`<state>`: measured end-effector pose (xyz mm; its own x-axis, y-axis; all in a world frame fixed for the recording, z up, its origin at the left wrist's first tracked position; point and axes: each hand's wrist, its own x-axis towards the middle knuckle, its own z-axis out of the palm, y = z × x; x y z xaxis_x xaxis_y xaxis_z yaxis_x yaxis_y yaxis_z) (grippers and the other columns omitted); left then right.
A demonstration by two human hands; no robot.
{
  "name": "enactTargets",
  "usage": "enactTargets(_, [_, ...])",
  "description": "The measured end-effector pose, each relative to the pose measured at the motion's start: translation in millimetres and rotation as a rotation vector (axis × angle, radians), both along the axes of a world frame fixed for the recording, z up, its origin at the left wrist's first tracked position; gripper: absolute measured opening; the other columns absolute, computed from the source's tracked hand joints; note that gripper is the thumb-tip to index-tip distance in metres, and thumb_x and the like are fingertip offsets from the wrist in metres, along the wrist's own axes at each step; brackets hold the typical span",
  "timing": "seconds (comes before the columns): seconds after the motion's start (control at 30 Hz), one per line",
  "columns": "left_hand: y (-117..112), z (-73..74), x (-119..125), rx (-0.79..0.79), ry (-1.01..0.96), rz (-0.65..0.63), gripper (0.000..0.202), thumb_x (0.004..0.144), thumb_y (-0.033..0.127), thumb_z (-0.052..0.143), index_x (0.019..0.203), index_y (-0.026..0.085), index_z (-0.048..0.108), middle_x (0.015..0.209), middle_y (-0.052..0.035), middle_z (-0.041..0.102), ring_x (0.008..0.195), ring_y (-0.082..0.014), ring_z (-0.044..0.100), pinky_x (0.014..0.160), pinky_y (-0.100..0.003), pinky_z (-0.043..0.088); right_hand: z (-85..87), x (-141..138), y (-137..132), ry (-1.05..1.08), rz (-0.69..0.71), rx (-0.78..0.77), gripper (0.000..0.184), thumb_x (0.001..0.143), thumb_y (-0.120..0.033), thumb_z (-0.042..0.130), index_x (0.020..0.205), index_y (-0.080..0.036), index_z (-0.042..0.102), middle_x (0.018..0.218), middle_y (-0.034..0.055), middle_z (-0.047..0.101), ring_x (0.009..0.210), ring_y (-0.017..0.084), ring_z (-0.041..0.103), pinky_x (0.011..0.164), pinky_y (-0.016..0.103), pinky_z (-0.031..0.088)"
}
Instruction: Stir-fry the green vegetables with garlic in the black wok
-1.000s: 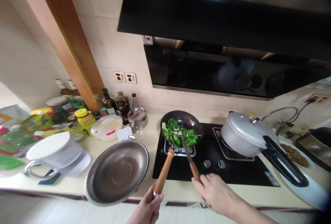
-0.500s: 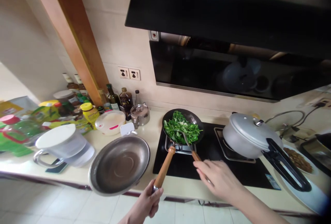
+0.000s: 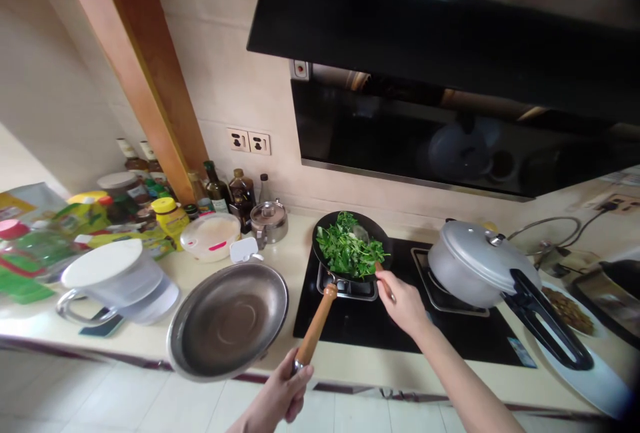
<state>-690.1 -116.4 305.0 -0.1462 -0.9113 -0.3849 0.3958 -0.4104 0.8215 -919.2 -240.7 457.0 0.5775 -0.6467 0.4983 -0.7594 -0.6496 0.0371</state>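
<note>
Gripping handle (image 3: 316, 328) of wok (image 3: 380, 228) with left hand (image 3: 286, 388), suited to steadying; clasping perhaps a spatula (image 3: 379, 266) with right hand (image 3: 404, 301), just beside wok.

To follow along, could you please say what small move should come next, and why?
I'd probably turn the greens with the spatula, since they lie heaped in the wok, the right hand grips the spatula and the left hand holds the wok's handle.

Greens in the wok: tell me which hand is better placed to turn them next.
Most likely the right hand: close to the wok, it grips the spatula, whose blade is among the greens. The left hand is taken up holding the wok's wooden handle.
</note>
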Motion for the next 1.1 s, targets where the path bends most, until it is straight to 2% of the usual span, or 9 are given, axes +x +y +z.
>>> enactTargets(0.13, [-2.6,-7.8,-0.8,0.012,0.001,-0.067,0.085,0.053,0.079,0.067,0.106,0.019,0.037,0.044,0.0148,0.036,0.032,-0.0051,0.027,0.037,-0.023,0.012,-33.5,-2.0,14.8,0.225,0.077,0.042,0.027,0.093,-0.018,0.036,0.107,-0.018,0.060,0.073,0.0028,0.066,0.060,0.015,0.063,0.057,0.025,0.041])
enactTargets(0.3, [-0.2,-0.7,-1.0,-0.017,-0.004,-0.018,0.070,0.064,0.069,0.068,0.106,0.021,0.039,0.048,0.0136,0.037,0.036,-0.0041,0.028,0.041,-0.023,0.012,-45.1,0.0,14.5,0.299,-0.052,-0.044,0.027,0.092,-0.016,0.038,0.103,-0.017,0.062,0.068,0.0028,0.063,0.056,0.015,0.059,0.053,0.027,0.035])
enactTargets(0.4, [1.2,4.9,0.5,-0.001,0.003,-0.020,0.074,0.064,0.070,0.067,0.110,0.020,0.038,0.048,0.0141,0.037,0.036,-0.0040,0.026,0.041,-0.023,0.012,-50.8,-1.7,13.2,0.372,-0.018,-0.076,0.028,0.087,-0.014,0.043,0.107,-0.018,0.062,0.069,0.0028,0.062,0.055,0.015,0.057,0.053,0.028,0.034])
enactTargets(0.5, [1.1,5.9,1.9,-0.006,0.009,-0.016,0.074,0.062,0.071,0.067,0.108,0.020,0.039,0.048,0.0145,0.036,0.036,-0.0035,0.025,0.041,-0.023,0.012,-49.0,-6.3,11.9,0.431,0.016,-0.092,0.030,0.083,-0.011,0.045,0.107,-0.018,0.063,0.066,0.0024,0.061,0.052,0.015,0.055,0.052,0.029,0.033])
enactTargets(0.63, [-0.1,1.8,1.8,0.001,0.005,-0.014,0.076,0.057,0.074,0.068,0.102,0.020,0.038,0.048,0.0144,0.036,0.036,-0.0034,0.026,0.041,-0.023,0.011,-30.9,-8.3,10.3,0.298,-0.061,-0.109,0.025,0.091,-0.014,0.041,0.101,-0.017,0.064,0.066,0.0022,0.062,0.054,0.014,0.057,0.054,0.028,0.033])
enactTargets(0.73, [-0.1,-0.8,1.2,0.008,0.002,-0.028,0.079,0.057,0.076,0.066,0.105,0.020,0.037,0.046,0.0151,0.034,0.035,-0.0037,0.024,0.040,-0.024,0.010,-24.6,-3.7,17.7,0.306,0.021,-0.063,0.027,0.090,-0.014,0.042,0.110,-0.019,0.060,0.071,0.0015,0.062,0.059,0.014,0.058,0.058,0.028,0.035])
enactTargets(0.8, [1.0,-0.3,0.9,-0.011,-0.001,-0.043,0.078,0.061,0.075,0.065,0.108,0.020,0.036,0.045,0.0156,0.032,0.035,-0.0038,0.021,0.041,-0.023,0.010,-27.1,3.2,19.4,0.384,0.049,-0.025,0.028,0.086,-0.013,0.046,0.110,-0.020,0.060,0.072,0.0015,0.062,0.059,0.015,0.057,0.058,0.029,0.034])
enactTargets(0.97, [2.9,1.0,-0.4,-0.014,0.005,-0.071,0.083,0.064,0.072,0.066,0.118,0.019,0.030,0.047,0.0155,0.034,0.036,-0.0038,0.020,0.041,-0.023,0.011,-36.3,18.0,18.1,0.495,-0.062,-0.004,0.025,0.084,-0.016,0.052,0.106,-0.018,0.063,0.072,0.0040,0.064,0.057,0.015,0.057,0.054,0.029,0.029])
enactTargets(1.1, [1.1,-5.0,-3.0,-0.030,-0.012,-0.107,0.086,0.064,0.073,0.064,0.119,0.016,0.030,0.044,0.0154,0.033,0.035,-0.0047,0.023,0.040,-0.024,0.011,-43.9,19.5,33.3,0.599,0.072,0.064,0.033,0.074,-0.022,0.063,0.106,-0.019,0.061,0.072,0.0041,0.063,0.060,0.018,0.058,0.055,0.030,0.032])
